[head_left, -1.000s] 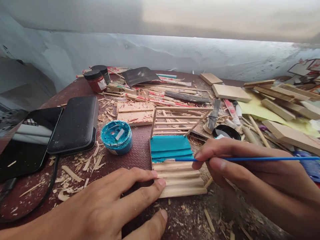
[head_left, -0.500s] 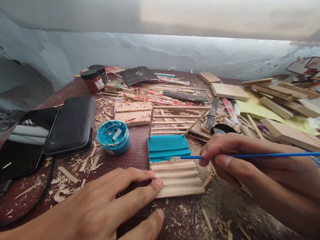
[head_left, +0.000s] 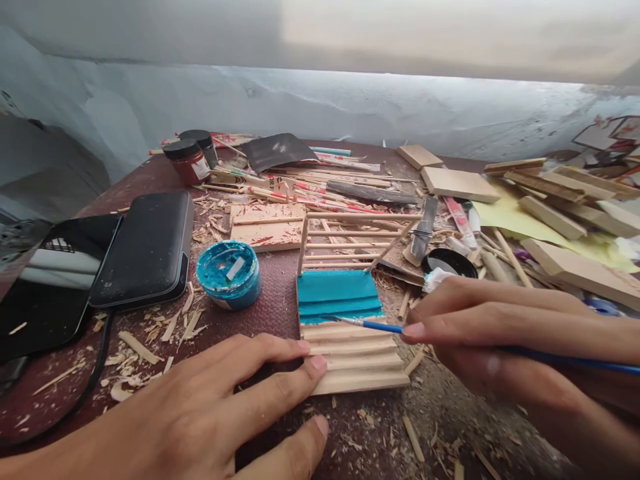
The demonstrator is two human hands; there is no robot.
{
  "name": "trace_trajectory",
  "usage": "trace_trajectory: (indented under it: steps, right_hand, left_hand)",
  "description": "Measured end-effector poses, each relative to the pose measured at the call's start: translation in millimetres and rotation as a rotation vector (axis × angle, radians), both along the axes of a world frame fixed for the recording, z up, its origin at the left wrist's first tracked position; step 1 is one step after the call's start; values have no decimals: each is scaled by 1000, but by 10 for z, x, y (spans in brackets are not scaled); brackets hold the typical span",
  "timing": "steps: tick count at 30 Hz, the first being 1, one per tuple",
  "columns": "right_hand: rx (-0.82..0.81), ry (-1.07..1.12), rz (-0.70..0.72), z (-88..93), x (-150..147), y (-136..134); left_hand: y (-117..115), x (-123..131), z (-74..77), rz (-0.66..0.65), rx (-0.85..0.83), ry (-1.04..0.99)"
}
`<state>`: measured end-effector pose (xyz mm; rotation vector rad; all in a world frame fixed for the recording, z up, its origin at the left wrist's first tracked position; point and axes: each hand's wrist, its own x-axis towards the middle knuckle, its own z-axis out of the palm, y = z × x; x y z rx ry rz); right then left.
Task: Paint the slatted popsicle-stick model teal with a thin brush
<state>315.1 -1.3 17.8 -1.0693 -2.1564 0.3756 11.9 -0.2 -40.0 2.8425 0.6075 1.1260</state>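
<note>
A small wooden model (head_left: 357,360) lies on the table, its ridged base bare wood at the near end and coated in blue paint at the far end. Thin wooden sticks form a railing frame (head_left: 363,233) at its back. My left hand (head_left: 215,407) is spread out, with two fingertips resting on the model's left edge. Pinched in my right hand (head_left: 500,347) is a thin blue paintbrush (head_left: 383,327), its tip on the near border of the blue paint. An uncapped jar of blue paint (head_left: 233,293) stands left of the model.
To the left lie a black power bank (head_left: 143,250) and a dark phone (head_left: 55,280). A red paint jar (head_left: 187,163), sandpaper (head_left: 280,152) and many sticks occupy the back. Wood blocks (head_left: 460,183) sit at right, a black lid (head_left: 450,261) near my right hand. Shavings litter the table.
The brush tip has moved left along the paint's near border, and its handle now slopes down to the right. My right hand has turned and lowered slightly; my left hand stays put.
</note>
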Motion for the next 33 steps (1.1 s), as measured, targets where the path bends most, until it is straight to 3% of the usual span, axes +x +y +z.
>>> trace_trajectory:
  steps: [3, 15, 33]
  right_hand:
    - [-60, -38, 90, -31, 17, -15]
    - [-105, -100, 219, -9, -64, 60]
    - [-25, -126, 141, -1, -1, 42]
  left_hand:
    - [10, -6, 5, -21, 17, 39]
    - [39, -22, 23, -20, 36, 85]
    - [9, -4, 21, 0, -6, 40]
